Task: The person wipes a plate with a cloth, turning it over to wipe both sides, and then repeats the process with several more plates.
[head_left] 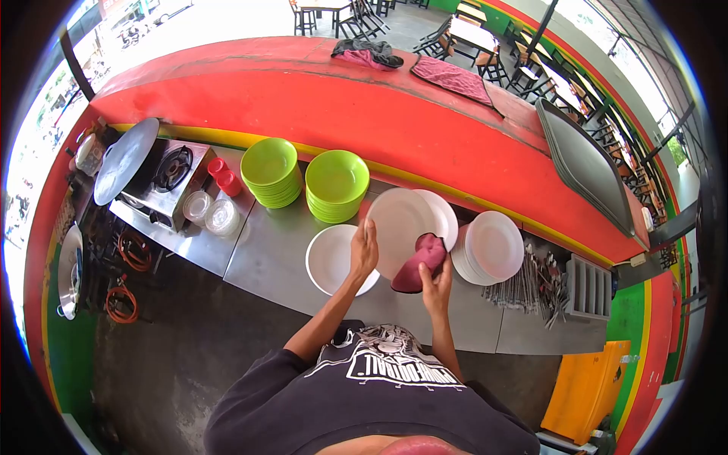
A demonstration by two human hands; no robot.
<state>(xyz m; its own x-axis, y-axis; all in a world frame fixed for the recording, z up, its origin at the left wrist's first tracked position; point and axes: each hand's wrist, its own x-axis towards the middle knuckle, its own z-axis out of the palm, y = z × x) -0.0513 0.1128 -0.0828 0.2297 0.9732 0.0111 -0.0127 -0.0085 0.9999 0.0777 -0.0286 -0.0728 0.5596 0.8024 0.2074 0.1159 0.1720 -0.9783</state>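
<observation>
A white plate (402, 224) is held up in front of me, over the steel counter. My left hand (365, 249) supports its left rim, with the fingers extended along the edge. My right hand (436, 287) grips a dark pink cloth (426, 262) against the plate's lower right side. Part of another white plate (444, 216) shows behind the held one. Below my left hand, a white plate (327, 258) lies on the counter, partly covered by my wrist. A stack of white plates (494, 246) stands to the right of my right hand.
Two stacks of green bowls (271, 171) stand at the back left, near a gas stove (173, 178) and plastic containers (221, 218). Cutlery (531, 284) and a grey rack (589, 288) are at the right. A red ledge (318, 91) borders the counter (277, 269).
</observation>
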